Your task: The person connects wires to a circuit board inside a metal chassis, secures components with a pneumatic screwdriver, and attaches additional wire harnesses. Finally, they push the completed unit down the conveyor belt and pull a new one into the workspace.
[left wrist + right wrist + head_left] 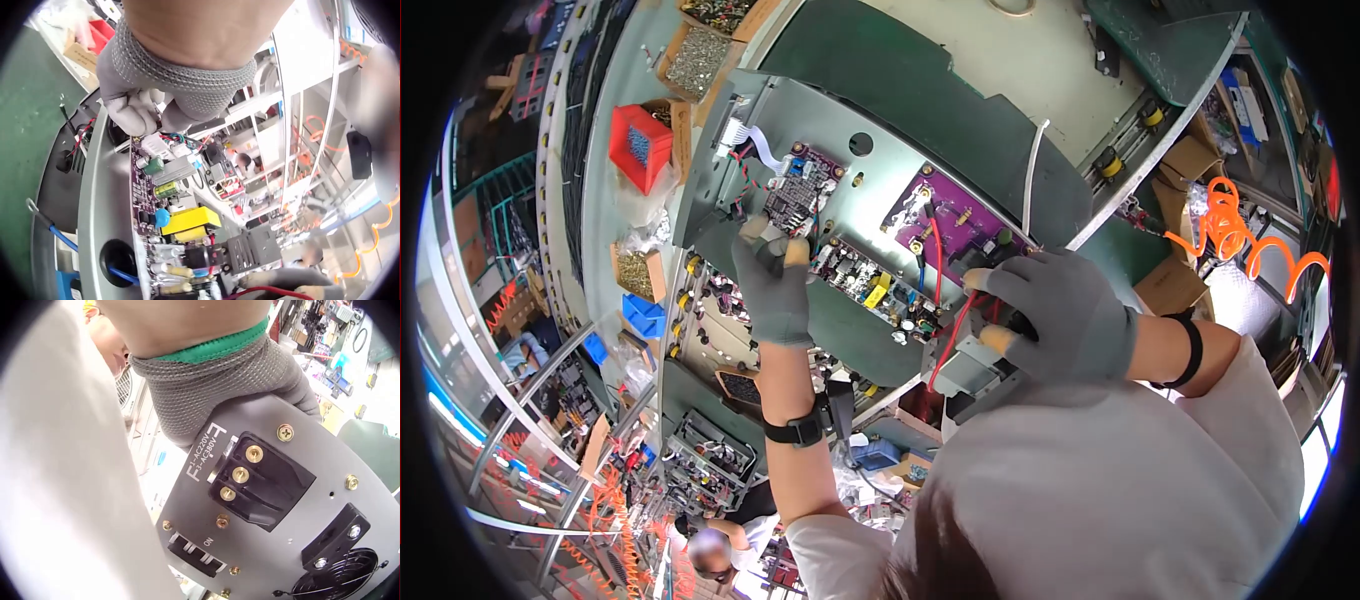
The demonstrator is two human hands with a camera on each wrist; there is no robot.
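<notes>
A metal chassis (855, 195) holds a purple circuit board (960, 215) and a component-packed board (870, 285) along its near side. My gloved left hand (775, 290) grips the chassis at that near board's left end, fingers curled in beside the wires. In the left wrist view, the left hand (140, 112) covers the board's end; what lies under its fingertips is hidden. At the other end, my gloved right hand (1055, 315) holds the chassis by its end panel, beside a red cable (940, 255). The right wrist view shows this grey panel (262, 550) with a terminal block (250, 481) and a switch (197, 553).
A green mat (880, 50) covers part of the bench. Beyond the chassis stand a red bin (640, 150) and cardboard boxes of small parts. An orange coiled hose (1225, 225) hangs at the right. Another person (715, 555) is in the background.
</notes>
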